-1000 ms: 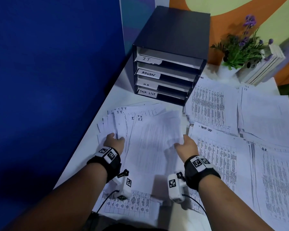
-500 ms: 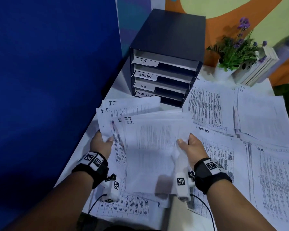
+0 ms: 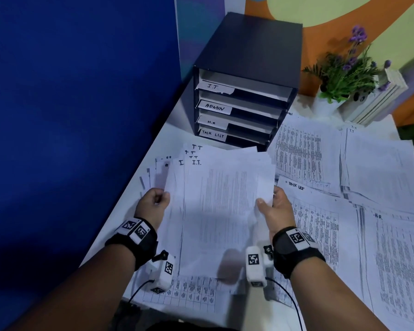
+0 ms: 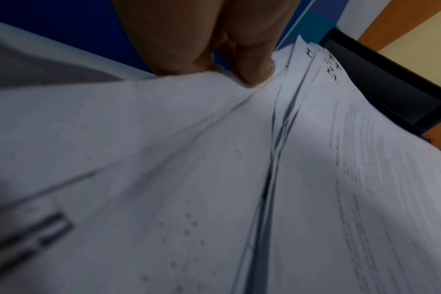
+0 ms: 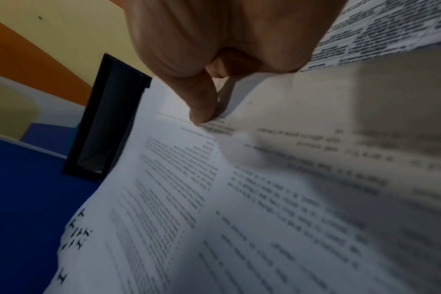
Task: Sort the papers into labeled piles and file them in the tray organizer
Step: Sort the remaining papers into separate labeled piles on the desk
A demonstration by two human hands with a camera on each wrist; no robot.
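A: Since a second ago the I.T. stack has come up off the table; it lay fanned out flat there, and now both hands hold it squared and raised, in front of the organizer.

B: So how far along is the job?

A: By my reading, the sorting looks mostly done and the filing hasn't begun. The organizer's four trays, marked I.T., ADMIN, H.R. and TASK LIST, look empty from here, though their depths are dark.

B: And the rest of the paper?

A: Right of the organizer and in front of it lie spread piles: an ADMIN pile nearest it, a TASK LIST pile nearer the person, an H.R. pile farther right, and more I.T. sheets beyond the ADMIN pile. A few stray sheets sit left of the raised stack.

B: The hands?

A: The left hand has its fingers curled round the stack's left edge. The right hand pinches the right edge, thumb on top, fingers beneath.

B: Next?

A: Probably the top tray, with three piles left after.
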